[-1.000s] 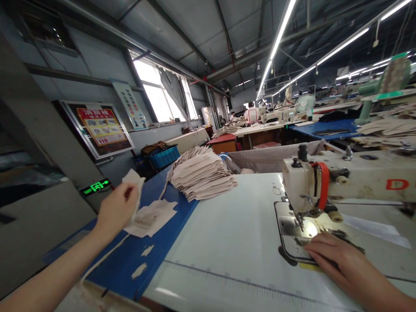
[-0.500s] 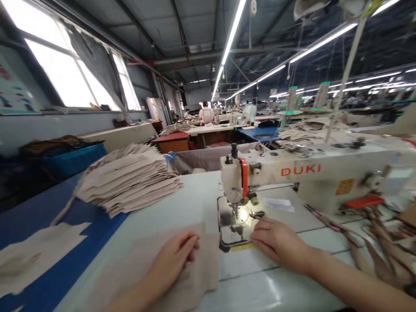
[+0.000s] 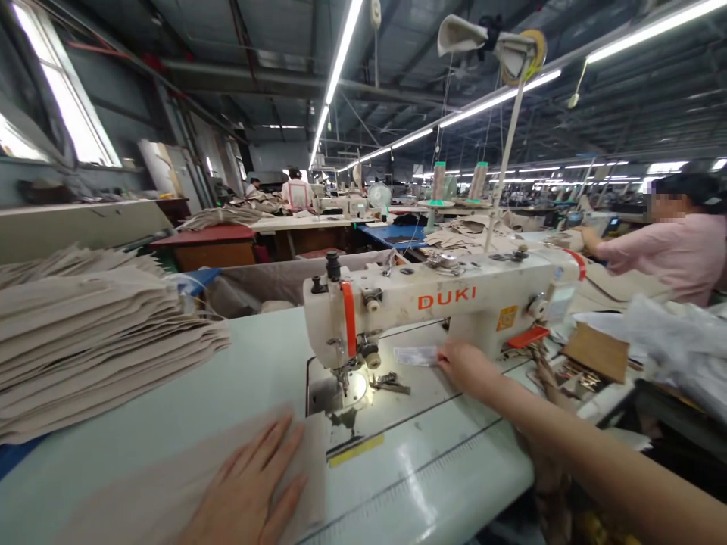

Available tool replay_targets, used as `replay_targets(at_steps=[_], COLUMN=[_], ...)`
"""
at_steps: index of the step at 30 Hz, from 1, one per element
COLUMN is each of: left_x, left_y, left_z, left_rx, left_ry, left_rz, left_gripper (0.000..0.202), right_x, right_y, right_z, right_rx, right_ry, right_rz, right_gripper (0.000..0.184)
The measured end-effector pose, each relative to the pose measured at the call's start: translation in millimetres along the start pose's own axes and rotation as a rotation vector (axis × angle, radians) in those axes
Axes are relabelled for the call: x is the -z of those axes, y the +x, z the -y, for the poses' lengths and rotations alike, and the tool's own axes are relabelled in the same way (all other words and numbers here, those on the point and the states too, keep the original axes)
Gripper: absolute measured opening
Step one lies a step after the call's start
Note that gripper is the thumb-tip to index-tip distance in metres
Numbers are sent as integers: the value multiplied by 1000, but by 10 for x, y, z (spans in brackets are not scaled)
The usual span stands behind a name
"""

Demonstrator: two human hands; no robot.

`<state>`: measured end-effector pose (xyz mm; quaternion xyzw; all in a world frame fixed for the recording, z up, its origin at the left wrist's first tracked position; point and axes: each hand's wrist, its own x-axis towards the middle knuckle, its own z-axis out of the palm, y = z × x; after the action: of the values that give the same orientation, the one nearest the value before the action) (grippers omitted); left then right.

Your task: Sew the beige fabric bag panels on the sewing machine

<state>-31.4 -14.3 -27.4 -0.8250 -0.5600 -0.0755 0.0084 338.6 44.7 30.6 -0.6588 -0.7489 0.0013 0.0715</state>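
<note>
My left hand (image 3: 253, 484) lies flat with its fingers spread on a beige fabric piece (image 3: 141, 477), which is blurred. The cloth's right edge lies near the plate of a white sewing machine (image 3: 391, 303) marked DUKI. My right hand (image 3: 466, 367) reaches under the machine's arm, its fingers drawn together at the right end of a pale, shiny slip (image 3: 417, 356). What those fingers hold, if anything, is hidden. A small dark metal piece (image 3: 391, 383) rests beside the lit needle plate (image 3: 355, 387).
A tall stack of beige fabric pieces (image 3: 107, 333) stands at left. Brown cardboard (image 3: 596, 352) and crumpled clear plastic (image 3: 670, 333) lie at right. Another person (image 3: 675, 242) in pink works farther right. Thread cones (image 3: 439, 182) stand behind the machine.
The view has swung to the right. My right hand has gone from the needle plate's right edge to beside the slip. My left hand's curled fingers have spread flat on the fabric.
</note>
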Motion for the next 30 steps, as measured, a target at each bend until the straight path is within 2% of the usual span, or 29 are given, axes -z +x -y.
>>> replay_targets(at_steps=[5,7,9,11,13,18,22,27,30], left_x=[3,21,74,159,254,391,393,364,387], left_y=[71,52,19,-23,-71,-163,-122,-63,-32], left_z=[-71,-83,-107,-158,-239,-434,-424,-338,-297], left_rx=[-46,-121,-212,-274,-326,-505,-509,-496,-490], left_ry=[72,115,141,128,87,9,-23,-36,-54], left_rz=[-117,-249,-434,-615,-720,-748,-765,-729,-719], left_gripper=[54,49,44,41,39,38,22,34,35], right_x=[49,111,182,245,286,250,107,-41,-86], right_y=[-20,-81,-177,-291,-396,-450,-326,-220,-213], right_z=[-6,7,80,231,452,1110,1495,1649,1581], right_rx=[-32,-12,37,121,230,410,460,462,488], right_ry=[14,40,77,139,242,448,449,420,421], right_rz=[7,3,-1,4,17,29,65,135,63], right_gripper=[19,19,19,17,16,10,9,9,9])
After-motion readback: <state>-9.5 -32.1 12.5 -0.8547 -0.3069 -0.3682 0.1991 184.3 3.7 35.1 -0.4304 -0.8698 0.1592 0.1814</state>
